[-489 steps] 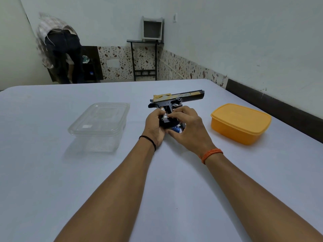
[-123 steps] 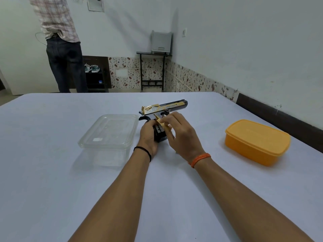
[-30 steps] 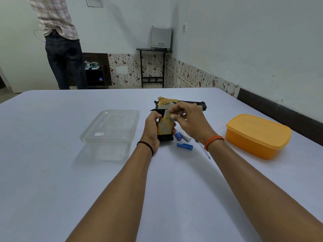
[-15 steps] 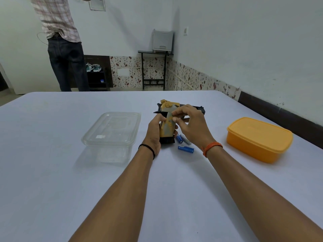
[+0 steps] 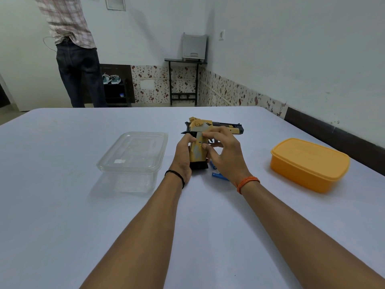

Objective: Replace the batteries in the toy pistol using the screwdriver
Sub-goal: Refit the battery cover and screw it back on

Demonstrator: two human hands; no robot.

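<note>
Grip cover (image 5: pixel 197 150) seating | my left hand (image 5: pixel 183 155) clasps toy pistol (image 5: pixel 206 134) flat on table (image 5: pixel 62 205), right hand (image 5: pixel 226 155) fingertips pinching cover's edge | best press evenly till flush before screwing | count: two blue batteries (image 5: pixel 218 175) showing beside butt, one clear box (image 5: pixel 133 157), one orange box (image 5: pixel 308 163); screwdriver unseen

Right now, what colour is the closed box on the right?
Orange-yellow box, clearest in the head view.

Toy pistol (image 5: pixel 199 147) grip now covered by yellow panel, batteries no longer exposed.
</note>
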